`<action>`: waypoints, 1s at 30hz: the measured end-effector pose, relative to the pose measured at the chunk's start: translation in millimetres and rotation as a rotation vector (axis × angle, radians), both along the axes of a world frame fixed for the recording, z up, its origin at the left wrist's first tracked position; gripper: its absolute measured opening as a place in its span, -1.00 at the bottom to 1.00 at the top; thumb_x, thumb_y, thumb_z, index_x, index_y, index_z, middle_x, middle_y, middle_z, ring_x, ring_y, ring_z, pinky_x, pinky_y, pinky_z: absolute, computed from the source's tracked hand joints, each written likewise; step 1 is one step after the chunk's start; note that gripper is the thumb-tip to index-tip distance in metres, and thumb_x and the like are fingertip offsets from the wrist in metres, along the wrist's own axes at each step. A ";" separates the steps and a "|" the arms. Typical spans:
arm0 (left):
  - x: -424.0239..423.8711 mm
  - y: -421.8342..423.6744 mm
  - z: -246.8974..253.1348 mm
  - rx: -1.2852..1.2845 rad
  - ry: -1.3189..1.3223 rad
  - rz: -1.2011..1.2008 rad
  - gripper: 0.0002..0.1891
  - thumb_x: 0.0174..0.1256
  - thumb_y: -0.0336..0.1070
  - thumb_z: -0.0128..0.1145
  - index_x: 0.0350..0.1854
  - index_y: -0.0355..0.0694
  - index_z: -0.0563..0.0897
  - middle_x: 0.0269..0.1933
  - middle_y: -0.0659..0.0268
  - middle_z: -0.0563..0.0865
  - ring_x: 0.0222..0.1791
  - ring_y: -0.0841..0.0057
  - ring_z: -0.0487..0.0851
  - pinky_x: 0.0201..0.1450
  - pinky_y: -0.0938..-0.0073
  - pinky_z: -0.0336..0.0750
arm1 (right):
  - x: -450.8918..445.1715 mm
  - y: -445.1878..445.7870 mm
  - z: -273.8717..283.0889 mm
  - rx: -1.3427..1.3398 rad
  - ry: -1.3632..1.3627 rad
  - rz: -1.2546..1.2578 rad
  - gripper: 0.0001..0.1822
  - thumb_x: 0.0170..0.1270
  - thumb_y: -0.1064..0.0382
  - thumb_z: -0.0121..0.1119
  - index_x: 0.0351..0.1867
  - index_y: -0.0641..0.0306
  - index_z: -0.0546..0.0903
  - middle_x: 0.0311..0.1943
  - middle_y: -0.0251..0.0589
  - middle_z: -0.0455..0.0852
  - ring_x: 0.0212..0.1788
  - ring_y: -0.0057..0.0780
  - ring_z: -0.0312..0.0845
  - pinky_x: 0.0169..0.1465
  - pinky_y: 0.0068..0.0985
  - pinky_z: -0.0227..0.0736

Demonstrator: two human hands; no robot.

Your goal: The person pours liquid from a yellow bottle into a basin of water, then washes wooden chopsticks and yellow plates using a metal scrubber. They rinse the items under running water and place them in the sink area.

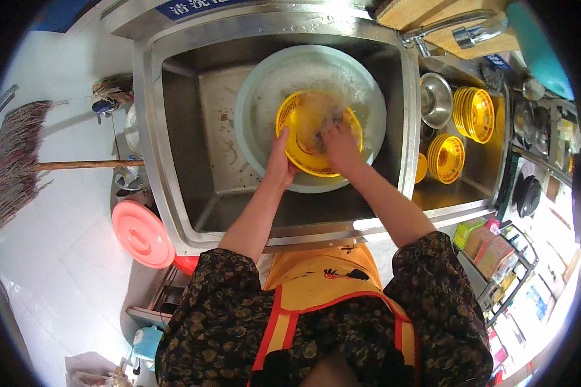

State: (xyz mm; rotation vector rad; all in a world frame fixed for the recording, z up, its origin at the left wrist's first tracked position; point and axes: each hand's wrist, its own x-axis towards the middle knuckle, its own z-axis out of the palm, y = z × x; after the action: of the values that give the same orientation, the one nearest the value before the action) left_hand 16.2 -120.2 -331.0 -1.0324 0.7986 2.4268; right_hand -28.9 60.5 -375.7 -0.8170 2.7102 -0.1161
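My left hand point(282, 162) grips the near left rim of a large yellow patterned bowl point(295, 140), tilted over a pale green plastic basin point(252, 111). Inside the bowl, my right hand point(340, 145) presses with bent fingers on a dark, blurred scrubber-like thing point(333, 117); its exact kind cannot be told. Cloudy, foamy water point(319, 65) fills the basin, which stands in a steel sink point(213, 203).
Stacked yellow bowls point(479, 116), a shorter stack point(446, 158) and a steel bowl point(435, 99) lie in the right sink compartment. A faucet point(448, 24) juts in at the upper right. A mop point(22, 159) and a pink lid point(143, 234) are at the left.
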 end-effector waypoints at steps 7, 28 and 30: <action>2.1 -7.5 -6.2 -0.024 0.000 0.007 -0.27 0.41 0.41 -0.22 0.36 -0.08 0.37 0.22 0.30 0.57 0.20 0.43 0.56 0.19 0.29 0.51 | 21.8 -60.1 54.1 -0.632 -0.709 -0.275 -0.43 0.17 0.06 0.28 0.12 0.45 0.53 0.13 0.23 0.53 0.19 0.09 0.45 0.26 -0.21 0.33; -2.3 -42.7 22.5 0.420 0.193 0.363 -0.37 0.48 0.21 -0.19 0.40 -0.13 0.38 0.32 0.19 0.53 0.30 0.18 0.50 0.34 0.10 0.40 | -78.2 3.9 66.6 -1.424 -1.198 -1.119 -0.56 0.42 0.01 0.13 0.10 0.34 0.57 -0.05 -0.18 0.72 -0.04 -0.43 0.65 0.06 -0.44 0.55; 5.8 -47.3 15.8 0.456 0.240 0.384 -0.41 0.44 0.10 -0.06 0.37 -0.18 0.40 0.30 0.16 0.54 0.28 0.16 0.51 0.34 0.10 0.40 | -73.8 4.0 34.6 -1.371 -1.270 -1.100 -0.57 0.43 0.01 0.12 0.07 0.34 0.60 -0.07 -0.19 0.73 -0.09 -0.45 0.65 0.01 -0.46 0.55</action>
State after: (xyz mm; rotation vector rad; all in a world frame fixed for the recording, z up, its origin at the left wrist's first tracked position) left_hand 22.0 -167.5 -315.2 -0.7766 0.0890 2.9023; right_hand -102.7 64.5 -341.1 0.5748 1.1915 -1.9462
